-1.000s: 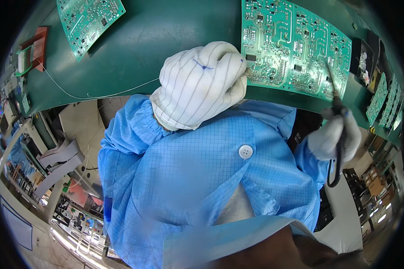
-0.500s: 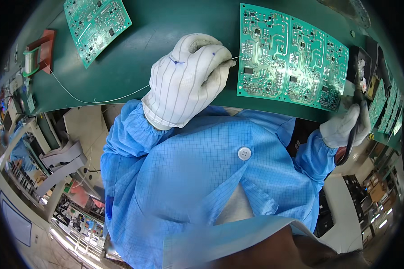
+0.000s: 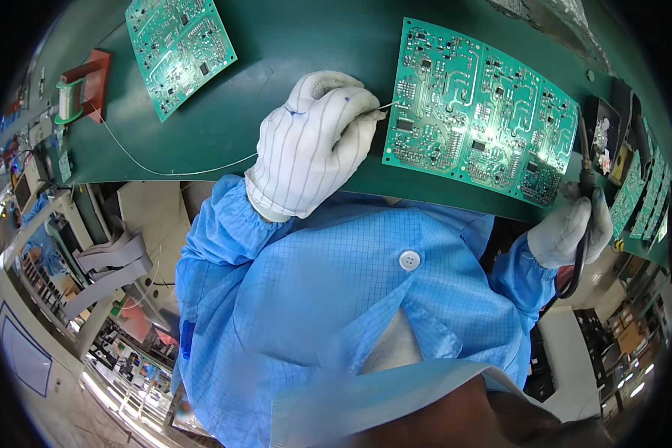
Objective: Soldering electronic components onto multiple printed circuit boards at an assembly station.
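Observation:
My left hand (image 3: 310, 145), in a white striped glove, is closed on a thin solder wire (image 3: 194, 174). The wire's short end pokes out past the fingertips to the left edge of a green circuit board panel (image 3: 476, 145); whether it touches a pad is too small to tell. My right hand (image 3: 564, 233), also gloved, grips a soldering iron (image 3: 587, 183) with a dark handle and a cable curving below. Its metal tip points up, beside the panel's right edge. Behind my left hand the wire runs back to a spool (image 3: 69, 103) in a red holder (image 3: 97, 82).
Another green circuit board (image 3: 183, 56) lies at the far left of the green table (image 3: 306, 37). To the right stand a dark tray (image 3: 603, 131) with light scraps and several more boards (image 3: 646, 190). The table's near edge runs close to my body.
The panel, the left board and the spool sit slightly lower in the picture. The soldering iron's tip has shifted left, closer to the panel's right edge. My left hand keeps hold of the wire.

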Demonstrator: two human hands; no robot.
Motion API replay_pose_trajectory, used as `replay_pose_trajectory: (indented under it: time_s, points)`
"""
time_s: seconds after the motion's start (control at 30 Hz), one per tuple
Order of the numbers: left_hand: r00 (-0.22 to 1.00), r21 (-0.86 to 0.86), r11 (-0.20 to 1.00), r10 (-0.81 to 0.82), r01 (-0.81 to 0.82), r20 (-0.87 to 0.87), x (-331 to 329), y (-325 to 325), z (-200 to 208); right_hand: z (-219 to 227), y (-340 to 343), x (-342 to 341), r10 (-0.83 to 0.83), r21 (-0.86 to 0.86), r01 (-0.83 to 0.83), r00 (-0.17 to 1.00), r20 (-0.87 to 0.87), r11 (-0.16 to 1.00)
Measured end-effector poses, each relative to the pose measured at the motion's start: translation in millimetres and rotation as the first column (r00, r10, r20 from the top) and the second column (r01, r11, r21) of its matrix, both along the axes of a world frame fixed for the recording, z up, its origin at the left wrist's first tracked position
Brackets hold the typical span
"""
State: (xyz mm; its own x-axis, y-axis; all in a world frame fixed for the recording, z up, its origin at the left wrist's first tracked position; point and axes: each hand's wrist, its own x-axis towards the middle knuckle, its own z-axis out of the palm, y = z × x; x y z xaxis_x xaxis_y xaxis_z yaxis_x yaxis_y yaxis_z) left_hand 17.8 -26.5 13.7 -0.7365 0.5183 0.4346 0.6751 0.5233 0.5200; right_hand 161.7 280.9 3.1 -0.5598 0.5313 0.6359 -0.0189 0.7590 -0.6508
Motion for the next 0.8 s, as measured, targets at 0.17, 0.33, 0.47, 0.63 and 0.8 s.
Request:
replay_pose_trajectory:
  time_s: [0.17,0.33,0.47,0.63,0.8]
  points:
    - [0.997,-0.042,0.996,0.076,-0.075,0.032,0,-3,2,4,19,-4,-0.053,-0.143,0.062,0.997,0.064,0.988]
    - [0.953,0.096,0.988,0.092,-0.124,0.288,-1,6,1,16,12,2,-0.070,-0.132,0.081,0.994,0.082,0.988]
    - [0.940,0.184,0.980,-0.131,0.075,0.315,11,16,1,28,-14,1,-0.017,-0.100,0.026,0.996,0.087,0.995]
    - [0.909,0.182,0.971,-0.210,0.152,0.359,10,10,3,41,-41,-19,0.614,-0.008,-0.615,0.786,0.069,0.788]
    - [0.927,0.145,0.966,-0.249,0.215,0.280,7,8,1,41,-67,-29,0.617,0.155,-0.617,0.785,0.055,0.771]
